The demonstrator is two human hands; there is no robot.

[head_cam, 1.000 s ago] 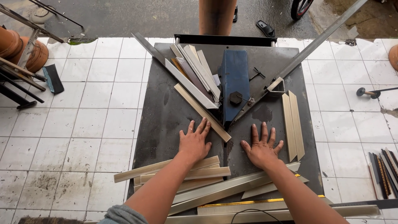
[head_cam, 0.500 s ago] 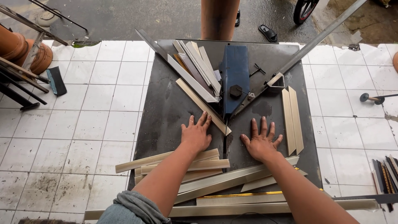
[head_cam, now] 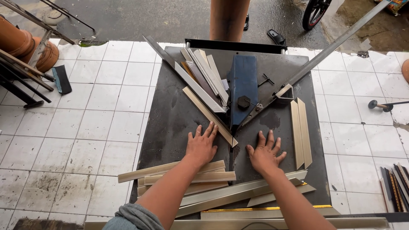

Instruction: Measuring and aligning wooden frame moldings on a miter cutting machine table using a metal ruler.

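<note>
The table (head_cam: 170, 123) is dark grey, almost black, its top mottled with paler scuffs and a darker stain near the middle. On it sits a blue block (head_cam: 243, 83) with a black knob (head_cam: 243, 102). The strips (head_cam: 204, 79) fanned beside it are cream, beige and dull brown; the pair (head_cam: 301, 132) at the right is pale gold. The pile (head_cam: 187, 174) at the near edge is champagne-coloured, and one piece (head_cam: 264, 209) carries a bright gold line. The floor (head_cam: 98, 123) is white square tiles with grey grime. The pots (head_cam: 25, 44) at the far left are terracotta. The sleeve (head_cam: 130, 217) looks grey-blue, though little of it shows.
</note>
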